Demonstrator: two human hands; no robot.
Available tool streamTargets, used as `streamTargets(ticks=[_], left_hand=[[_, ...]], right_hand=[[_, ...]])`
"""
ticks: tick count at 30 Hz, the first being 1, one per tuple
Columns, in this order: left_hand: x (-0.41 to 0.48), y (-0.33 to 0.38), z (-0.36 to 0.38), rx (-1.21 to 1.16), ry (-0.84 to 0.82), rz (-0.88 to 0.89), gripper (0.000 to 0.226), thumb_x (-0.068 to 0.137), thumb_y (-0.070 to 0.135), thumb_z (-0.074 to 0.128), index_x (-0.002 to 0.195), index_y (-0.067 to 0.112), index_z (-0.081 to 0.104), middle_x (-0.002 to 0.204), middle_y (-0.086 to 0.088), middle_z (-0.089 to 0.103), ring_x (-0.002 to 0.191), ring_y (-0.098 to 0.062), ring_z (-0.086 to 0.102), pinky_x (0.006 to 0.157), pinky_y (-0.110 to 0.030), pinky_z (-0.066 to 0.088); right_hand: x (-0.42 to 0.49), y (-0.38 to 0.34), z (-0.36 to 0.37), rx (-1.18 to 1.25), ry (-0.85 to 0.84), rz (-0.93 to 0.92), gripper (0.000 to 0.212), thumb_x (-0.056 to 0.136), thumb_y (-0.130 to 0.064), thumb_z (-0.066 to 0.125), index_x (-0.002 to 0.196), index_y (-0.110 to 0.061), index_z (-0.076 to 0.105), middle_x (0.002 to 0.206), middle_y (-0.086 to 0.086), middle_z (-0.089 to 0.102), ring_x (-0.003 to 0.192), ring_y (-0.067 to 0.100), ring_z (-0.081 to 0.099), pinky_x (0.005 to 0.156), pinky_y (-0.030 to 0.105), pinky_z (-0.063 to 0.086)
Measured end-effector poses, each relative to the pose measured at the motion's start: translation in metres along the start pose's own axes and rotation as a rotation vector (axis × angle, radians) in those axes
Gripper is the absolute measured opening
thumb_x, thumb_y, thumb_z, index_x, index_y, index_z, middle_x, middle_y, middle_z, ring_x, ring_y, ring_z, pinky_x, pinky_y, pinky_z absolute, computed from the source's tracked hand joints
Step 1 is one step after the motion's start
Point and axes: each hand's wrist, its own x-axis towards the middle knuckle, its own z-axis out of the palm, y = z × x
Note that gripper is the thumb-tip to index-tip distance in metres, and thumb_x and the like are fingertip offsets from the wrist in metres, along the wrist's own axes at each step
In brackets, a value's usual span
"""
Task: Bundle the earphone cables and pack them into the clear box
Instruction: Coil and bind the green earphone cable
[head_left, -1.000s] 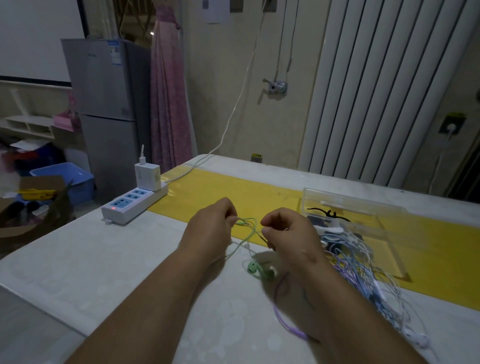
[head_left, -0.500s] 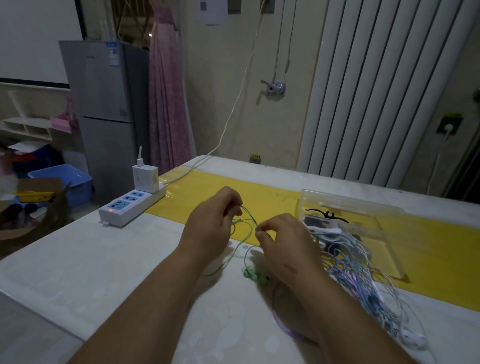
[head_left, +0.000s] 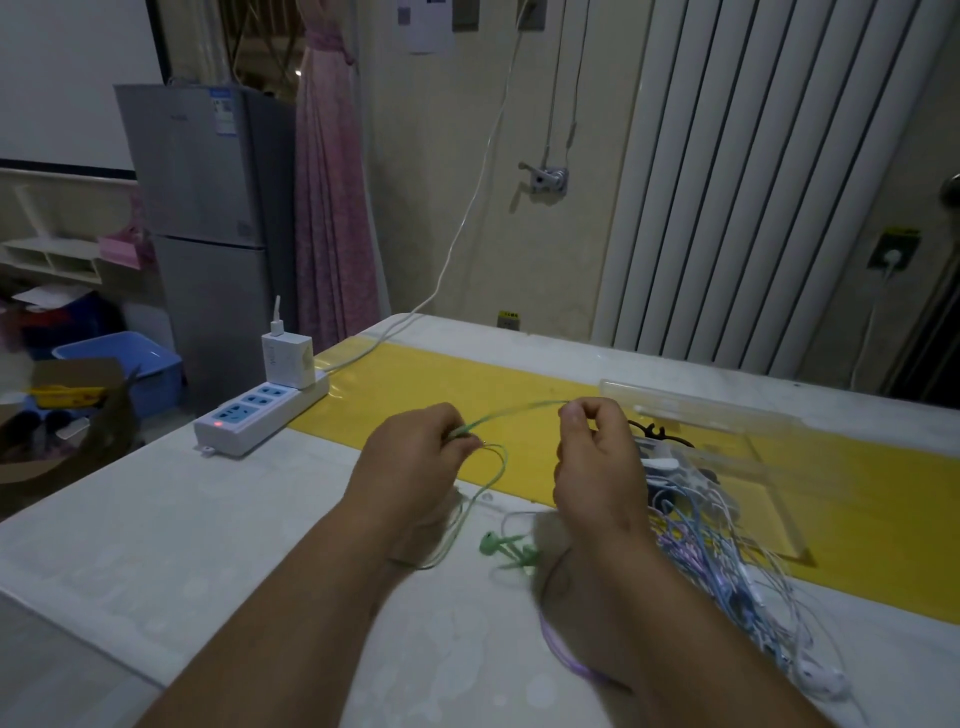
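Note:
A thin green earphone cable (head_left: 511, 411) stretches between my two hands above the table. My left hand (head_left: 410, 462) pinches its plug end along with a small loop of the same cable. My right hand (head_left: 597, 457) pinches the cable further along, held up at the same height. The green earbuds (head_left: 506, 548) lie on the white tabletop below and between my hands. The clear box (head_left: 737, 431) stands open at the right on the yellow strip, with a few bundled earphones and a black tie inside. A tangle of blue, purple and white earphone cables (head_left: 727, 566) lies beside my right forearm.
A white power strip (head_left: 260, 413) with a charger block (head_left: 287, 358) sits at the table's left edge, its lead running to the wall. A yellow strip (head_left: 441, 384) crosses the white table. A fridge, blue bin and cardboard box stand off the left side.
My hands have drawn apart, pulling the green cable taut between them. My right hand has risen from near the tabletop to the height of my left hand.

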Motion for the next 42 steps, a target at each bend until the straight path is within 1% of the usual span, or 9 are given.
streamTargets(ticks=[5, 8, 14, 21, 26, 33, 36, 38, 42], left_hand=[[0.001, -0.014, -0.011, 0.095, 0.107, -0.318, 0.038, 0.088, 0.044, 0.058, 0.069, 0.012, 0.065, 0.075, -0.007, 0.063, 0.078, -0.028, 0.057, 0.067, -0.038, 0.048], [0.002, -0.010, -0.012, -0.190, 0.081, -0.374, 0.044, 0.092, 0.040, 0.056, 0.073, 0.001, 0.065, 0.076, -0.016, 0.067, 0.068, -0.028, 0.059, 0.061, -0.041, 0.048], [0.001, 0.006, -0.016, -1.013, -0.019, -0.377, 0.009, 0.093, 0.002, 0.055, 0.093, -0.001, 0.063, 0.083, -0.015, 0.062, 0.066, -0.020, 0.055, 0.059, -0.025, 0.055], [-0.003, 0.014, -0.015, -0.853, 0.134, -0.157, 0.015, 0.088, 0.000, 0.062, 0.089, 0.011, 0.072, 0.075, -0.003, 0.072, 0.064, 0.000, 0.063, 0.060, -0.011, 0.047], [-0.003, 0.014, -0.013, -0.930, 0.080, -0.135, 0.020, 0.089, -0.001, 0.061, 0.090, 0.015, 0.072, 0.075, -0.005, 0.073, 0.066, -0.014, 0.063, 0.064, -0.025, 0.055], [-0.003, 0.016, -0.016, -1.210, -0.022, -0.128, 0.019, 0.094, 0.001, 0.049, 0.096, 0.006, 0.067, 0.070, -0.009, 0.067, 0.061, -0.016, 0.059, 0.059, -0.025, 0.053], [-0.004, 0.018, -0.018, -1.296, -0.066, -0.138, 0.018, 0.095, 0.004, 0.046, 0.099, 0.002, 0.064, 0.069, -0.008, 0.065, 0.059, -0.015, 0.057, 0.059, -0.025, 0.053], [-0.003, 0.018, -0.019, -1.322, -0.059, -0.148, 0.020, 0.097, 0.008, 0.044, 0.098, 0.001, 0.063, 0.068, -0.008, 0.064, 0.058, -0.015, 0.057, 0.057, -0.025, 0.052], [-0.002, 0.016, -0.019, -1.316, -0.046, -0.177, 0.025, 0.099, 0.014, 0.042, 0.094, 0.001, 0.062, 0.065, -0.008, 0.063, 0.055, -0.016, 0.054, 0.052, -0.025, 0.050]], right_hand=[[0.003, -0.003, -0.004, 0.101, 0.117, 0.095, 0.038, 0.090, -0.044, 0.049, 0.073, -0.009, 0.048, 0.059, 0.003, 0.035, 0.060, 0.022, 0.032, 0.060, 0.040, 0.028], [0.002, -0.005, -0.003, 0.152, 0.091, 0.141, 0.028, 0.076, -0.040, 0.045, 0.057, -0.021, 0.040, 0.061, 0.003, 0.032, 0.064, 0.024, 0.028, 0.062, 0.042, 0.026], [-0.002, -0.007, -0.004, 0.164, 0.007, 0.154, 0.037, 0.101, -0.032, 0.043, 0.071, -0.011, 0.048, 0.057, 0.005, 0.045, 0.052, 0.020, 0.041, 0.051, 0.032, 0.036], [0.002, 0.000, -0.002, 0.020, -0.045, 0.176, 0.032, 0.097, -0.028, 0.045, 0.068, -0.021, 0.055, 0.061, -0.004, 0.044, 0.059, 0.017, 0.037, 0.057, 0.030, 0.026], [-0.001, -0.003, 0.000, -0.017, -0.082, 0.128, 0.019, 0.095, -0.022, 0.045, 0.086, -0.019, 0.062, 0.069, -0.003, 0.050, 0.066, 0.016, 0.044, 0.059, 0.031, 0.032], [0.001, 0.000, 0.004, -0.128, -0.206, -0.011, 0.018, 0.098, -0.021, 0.046, 0.099, -0.025, 0.063, 0.094, -0.013, 0.062, 0.090, 0.007, 0.057, 0.078, 0.028, 0.045], [-0.001, 0.004, 0.006, -0.238, -0.325, -0.045, 0.028, 0.094, -0.026, 0.053, 0.122, -0.029, 0.054, 0.116, -0.012, 0.061, 0.109, 0.009, 0.055, 0.092, 0.034, 0.047], [-0.001, 0.007, 0.007, -0.324, -0.379, -0.031, 0.041, 0.091, -0.030, 0.058, 0.130, -0.032, 0.046, 0.109, -0.014, 0.063, 0.102, 0.011, 0.059, 0.090, 0.039, 0.049], [0.001, 0.009, 0.007, -0.457, -0.394, -0.044, 0.033, 0.089, -0.031, 0.059, 0.121, -0.034, 0.055, 0.075, -0.010, 0.055, 0.072, 0.012, 0.055, 0.071, 0.033, 0.047]])
